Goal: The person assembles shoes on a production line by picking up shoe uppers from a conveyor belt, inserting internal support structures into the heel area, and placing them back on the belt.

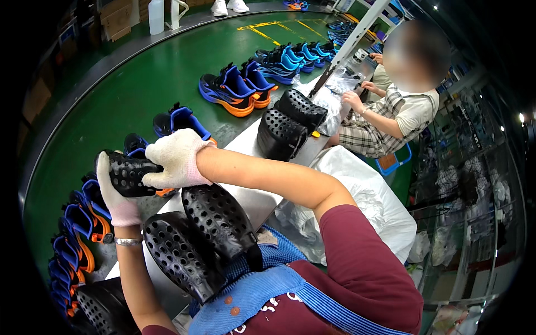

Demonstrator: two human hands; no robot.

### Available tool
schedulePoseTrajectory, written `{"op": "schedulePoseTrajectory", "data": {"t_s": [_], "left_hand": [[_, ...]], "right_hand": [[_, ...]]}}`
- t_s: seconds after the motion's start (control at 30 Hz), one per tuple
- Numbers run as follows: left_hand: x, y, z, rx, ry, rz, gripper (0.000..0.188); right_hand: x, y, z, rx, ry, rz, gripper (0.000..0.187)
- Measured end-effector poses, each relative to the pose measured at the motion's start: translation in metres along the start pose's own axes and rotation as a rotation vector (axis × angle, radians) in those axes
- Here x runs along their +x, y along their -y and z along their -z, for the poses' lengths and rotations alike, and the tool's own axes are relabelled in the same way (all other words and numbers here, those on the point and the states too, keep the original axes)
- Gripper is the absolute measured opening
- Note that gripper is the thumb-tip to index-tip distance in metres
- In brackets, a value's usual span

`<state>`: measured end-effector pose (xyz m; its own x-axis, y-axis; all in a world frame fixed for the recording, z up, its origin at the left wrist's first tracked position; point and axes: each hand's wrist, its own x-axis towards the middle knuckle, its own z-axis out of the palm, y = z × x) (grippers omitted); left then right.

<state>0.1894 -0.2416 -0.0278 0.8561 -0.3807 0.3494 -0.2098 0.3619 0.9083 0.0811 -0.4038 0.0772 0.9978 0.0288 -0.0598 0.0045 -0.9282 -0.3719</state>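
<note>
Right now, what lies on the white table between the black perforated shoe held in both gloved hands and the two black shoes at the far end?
In the head view, only bare white table lies between the held shoe and the far pair.

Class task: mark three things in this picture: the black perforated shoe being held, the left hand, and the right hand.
black perforated shoe (129, 174), head view, on its dotted top between the gloves.
left hand (118, 202), head view, on the gloved palm under the shoe.
right hand (174, 159), head view, on the back of the glove.
</note>
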Motion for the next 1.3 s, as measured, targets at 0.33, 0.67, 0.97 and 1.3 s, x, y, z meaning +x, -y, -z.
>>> {"op": "schedulePoseTrajectory", "data": {"t_s": [0.33,0.67,0.97,1.3], "left_hand": [[-0.013,0.019,0.039,0.821,0.473,0.051,0.039],[-0.024,0.071,0.025,0.861,0.367,0.059,0.028],[-0.021,0.079,0.017,0.937,0.354,0.012,0.027],[0.002,0.077,0.022,1.061,0.654,0.466,0.037]], "right_hand": [[0.001,-0.047,-0.009,-0.125,0.049,-0.161,0.050],[0.057,-0.031,-0.005,-0.078,0.409,-0.208,0.056],[0.128,-0.005,-0.018,-0.493,0.401,-0.165,0.051],[0.155,-0.002,-0.115,-0.619,0.324,-0.019,0.031]]}}
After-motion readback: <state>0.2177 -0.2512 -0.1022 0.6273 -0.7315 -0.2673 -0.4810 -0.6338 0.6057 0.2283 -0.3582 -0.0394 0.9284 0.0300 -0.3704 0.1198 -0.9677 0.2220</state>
